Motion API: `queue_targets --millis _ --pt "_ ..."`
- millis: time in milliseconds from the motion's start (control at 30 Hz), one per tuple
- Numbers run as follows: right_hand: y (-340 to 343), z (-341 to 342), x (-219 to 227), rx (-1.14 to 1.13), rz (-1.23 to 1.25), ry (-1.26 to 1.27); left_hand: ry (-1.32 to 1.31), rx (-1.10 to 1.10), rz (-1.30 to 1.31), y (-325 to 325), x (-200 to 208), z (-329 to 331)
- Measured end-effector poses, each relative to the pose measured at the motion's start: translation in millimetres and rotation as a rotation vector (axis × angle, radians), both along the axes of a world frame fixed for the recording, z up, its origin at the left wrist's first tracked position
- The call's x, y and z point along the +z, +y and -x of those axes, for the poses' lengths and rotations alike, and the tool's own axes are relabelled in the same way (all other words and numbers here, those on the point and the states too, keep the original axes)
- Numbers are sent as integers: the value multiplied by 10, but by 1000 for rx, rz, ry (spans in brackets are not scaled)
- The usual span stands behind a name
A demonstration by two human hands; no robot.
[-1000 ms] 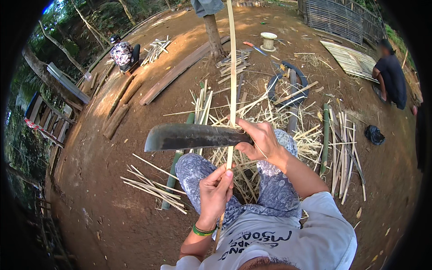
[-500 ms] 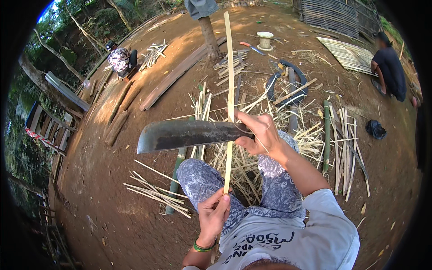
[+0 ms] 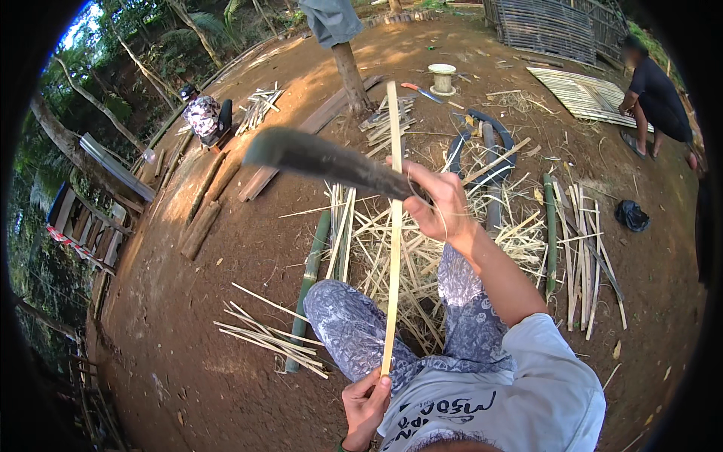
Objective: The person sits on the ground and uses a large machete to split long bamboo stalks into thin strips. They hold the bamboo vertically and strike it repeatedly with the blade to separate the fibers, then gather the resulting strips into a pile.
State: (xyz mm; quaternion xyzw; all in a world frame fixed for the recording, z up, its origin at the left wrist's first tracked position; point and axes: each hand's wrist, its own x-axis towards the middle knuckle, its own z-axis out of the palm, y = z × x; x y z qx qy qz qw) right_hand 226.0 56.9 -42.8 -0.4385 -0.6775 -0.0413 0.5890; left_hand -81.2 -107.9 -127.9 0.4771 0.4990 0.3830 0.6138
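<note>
Pinching the near end of a long pale strip [image 3: 393, 279], the left hand [image 3: 367, 404] is keeping thumb and fingertips pressed together. The strip is passing over the patterned trousers [image 3: 346, 320] and away from the person. Farther along it, the right hand [image 3: 439, 200] is gripping the largely hidden handle of a broad knife [image 3: 320, 160], fingers curled and one finger crossing the strip; the blade, slightly blurred, is pointing out to the strip's left.

On the ground left of the strip, some loose slats [image 3: 290, 348] are lying across a green pole [image 3: 309, 282]. Below and beyond the strip's middle, a tangle of pale cuttings [image 3: 520, 239] is spreading, and to the strip's right another green pole [image 3: 550, 233] is lying beside more slats [image 3: 576, 256]. Farther right of the strip, a black bag [image 3: 632, 216] is resting on the soil.

Beyond the strip's far end, a pale spool [image 3: 442, 78] is standing to the right and a tree trunk [image 3: 351, 75] is rising to the left. Well right of that end, a person in dark clothes [image 3: 655, 94] is crouching near a slatted panel [image 3: 576, 90]; well left, another person [image 3: 202, 117] is squatting.
</note>
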Motion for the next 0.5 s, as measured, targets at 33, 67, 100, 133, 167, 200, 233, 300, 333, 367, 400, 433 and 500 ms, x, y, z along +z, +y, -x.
queue_targets --millis 33,67,100,133,167,200,233,300,333,367,400,433,500 --pt "41 -65 17 2 -24 15 -3 -34 -24 -24 -127 64" --pt "60 -108 24 4 -43 24 16 -11 -49 -17 -130 49" --pt "18 -83 61 47 -10 29 34 12 -74 -2 -124 32" --pt "25 -46 1 69 -38 12 53 36 -100 18 -109 12" --pt "-19 19 -34 96 23 -17 68 31 -120 75 -40 -40" --pt "-80 78 -74 119 83 -45 63 34 -140 128 -6 -95" --pt "-83 120 -198 88 34 -88 58 37 -161 172 20 -144" --pt "-108 202 -294 157 -8 -67 43 43 -195 214 20 -204" --pt "-100 206 -334 182 -2 -52 51 44 -198 204 20 -229" --pt "-112 204 -330 177 6 -53 63 41 -197 188 25 -232" --pt "-128 197 -310 172 13 -53 75 38 -196 179 29 -229" --pt "-140 192 -294 166 21 -54 89 38 -220 178 14 -213" --pt "-134 211 -279 125 -15 -84 116 43 -269 163 -36 -176"
